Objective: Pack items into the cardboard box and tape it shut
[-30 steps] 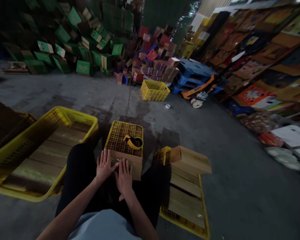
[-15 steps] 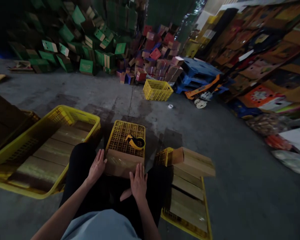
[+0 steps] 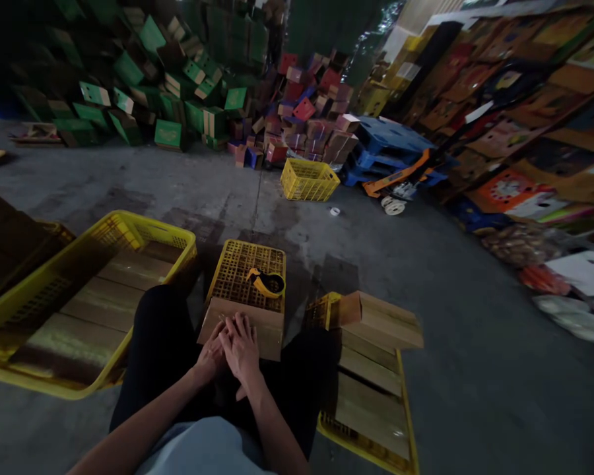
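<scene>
Cardboard box point(image 3: 266, 328) sits in front of you at the near end of the gridded yellow crate point(image 3: 228, 269), with the yellow tape dispenser point(image 3: 264, 288) just beyond it. Your right hand point(image 3: 240, 348) lies flat on the box, its grip loosely spread; it partly covers your left hand point(image 3: 210, 357), whose grip you cannot tell.

Tape dispenser point(image 3: 264, 286) on crate point(image 3: 235, 264), just behind carton point(image 3: 268, 330).
</scene>
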Available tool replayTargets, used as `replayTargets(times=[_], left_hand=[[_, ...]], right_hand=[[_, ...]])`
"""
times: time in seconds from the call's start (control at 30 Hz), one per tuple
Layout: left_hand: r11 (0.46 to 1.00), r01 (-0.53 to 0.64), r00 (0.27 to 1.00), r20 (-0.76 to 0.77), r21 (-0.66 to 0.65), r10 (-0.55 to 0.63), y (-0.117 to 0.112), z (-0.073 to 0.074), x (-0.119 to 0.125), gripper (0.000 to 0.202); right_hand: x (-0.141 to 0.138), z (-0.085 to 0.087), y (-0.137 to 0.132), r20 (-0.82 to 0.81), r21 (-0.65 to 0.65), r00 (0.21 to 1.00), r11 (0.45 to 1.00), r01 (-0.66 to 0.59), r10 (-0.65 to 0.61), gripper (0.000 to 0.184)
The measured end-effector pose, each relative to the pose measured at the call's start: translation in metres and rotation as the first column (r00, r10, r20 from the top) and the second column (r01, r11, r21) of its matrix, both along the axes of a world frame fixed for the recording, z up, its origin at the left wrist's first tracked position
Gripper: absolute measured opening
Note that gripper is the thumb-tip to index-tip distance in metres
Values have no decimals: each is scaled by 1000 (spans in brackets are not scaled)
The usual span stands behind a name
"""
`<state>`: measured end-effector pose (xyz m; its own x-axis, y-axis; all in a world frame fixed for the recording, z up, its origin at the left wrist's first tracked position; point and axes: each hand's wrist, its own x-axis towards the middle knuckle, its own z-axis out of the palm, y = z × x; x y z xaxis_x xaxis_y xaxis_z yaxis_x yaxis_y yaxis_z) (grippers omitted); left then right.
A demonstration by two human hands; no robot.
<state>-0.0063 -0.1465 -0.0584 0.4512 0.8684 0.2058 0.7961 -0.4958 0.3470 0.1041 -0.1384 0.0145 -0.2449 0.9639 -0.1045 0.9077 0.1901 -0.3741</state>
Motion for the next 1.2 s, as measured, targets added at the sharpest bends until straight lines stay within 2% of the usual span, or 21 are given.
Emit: replayTargets(times=[0.1,0.17,0.37,0.43,0.53,0.63,0.67,0.73,0.8,0.87,0.97,1.1,1.2], left_hand=[[996,84,995,-46,3,-84,8,8,-17,63],[997,72,995,-68,4,-72,12,14,-27,60],[981,-192,978,-86,2,191,22,30,-58,57],[971,-239,966,-100,-2,238,24,31,-61,54],[952,-307,947,-102,2,305,22,30,-49,54],[941,-338,939,-58,35,339,13,24,-21,63],[953,-298,953,-45,52,300,9,22,-11,63],[990,-118,992,-43,78,122,2,18,5,61],[996,-37,998,-45,86,41,-2,15,11,66],[997,6,999,-50,75,-3,-2,16,6,68],[998,28,998,-63,60,-25,3,20,-17,61],[994,-105,991,-74,40,108,9,23,-50,59],[975,-218,972,-84,38,220,9,21,-61,61]], right_hand=[[14,0,-1,23,-3,999,999,39,-39,53],[29,2,-1,35,-30,994,994,102,-101,55],[84,-2,-10,81,-45,952,953,298,-294,63],[96,-6,-12,86,-33,940,942,334,-330,65],[94,-10,-13,91,-30,924,926,376,-372,70],[67,-9,-10,81,-19,931,934,358,-355,70],[55,-8,-10,66,-17,947,949,316,-315,68],[32,-7,-9,31,-50,978,977,208,-206,65],[17,-7,-11,20,-64,986,984,166,-165,69],[15,-7,-14,26,-65,988,986,153,-151,70],[36,-8,-21,51,-49,989,989,138,-136,66],[75,-9,-32,105,-14,971,976,218,-216,64],[89,-13,-39,128,9,946,954,299,-297,66]])
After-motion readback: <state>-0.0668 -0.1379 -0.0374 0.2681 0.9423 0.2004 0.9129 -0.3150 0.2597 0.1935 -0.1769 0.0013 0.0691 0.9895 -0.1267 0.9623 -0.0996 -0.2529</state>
